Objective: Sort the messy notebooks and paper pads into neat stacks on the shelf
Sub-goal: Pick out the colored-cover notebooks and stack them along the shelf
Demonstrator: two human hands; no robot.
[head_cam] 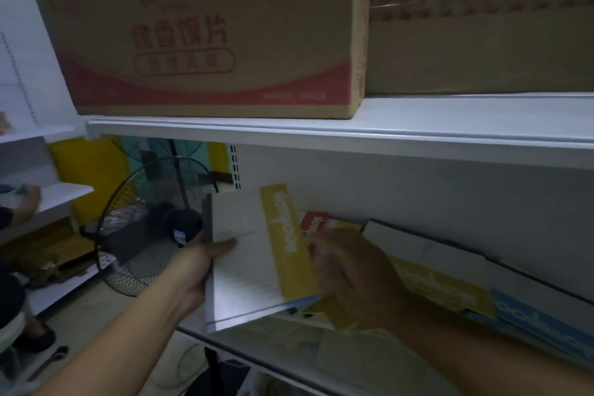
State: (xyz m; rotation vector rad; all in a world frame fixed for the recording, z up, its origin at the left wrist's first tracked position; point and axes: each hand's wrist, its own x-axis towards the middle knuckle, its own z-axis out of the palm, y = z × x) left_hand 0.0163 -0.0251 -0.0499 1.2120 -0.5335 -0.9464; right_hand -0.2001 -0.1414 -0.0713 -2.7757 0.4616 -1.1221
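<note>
My left hand (196, 270) grips the left edge of a white notebook with a yellow band (254, 260), thumb on its cover, holding it tilted above the white shelf (289, 350). My right hand (356, 280) is blurred and lies over the notebooks to the right; whether it holds one cannot be told. A red-labelled notebook (313, 223) peeks out behind the held one. More pads lie in a loose row to the right: a yellow-banded pad (443, 289) and a blue-banded pad (546, 325).
The upper shelf (353, 132) carries a large cardboard box with red print (205, 32) and a second plain carton (482, 42). A black floor fan (144, 225) stands left of the shelf. Another person's arm (22, 206) reaches onto a shelf at far left.
</note>
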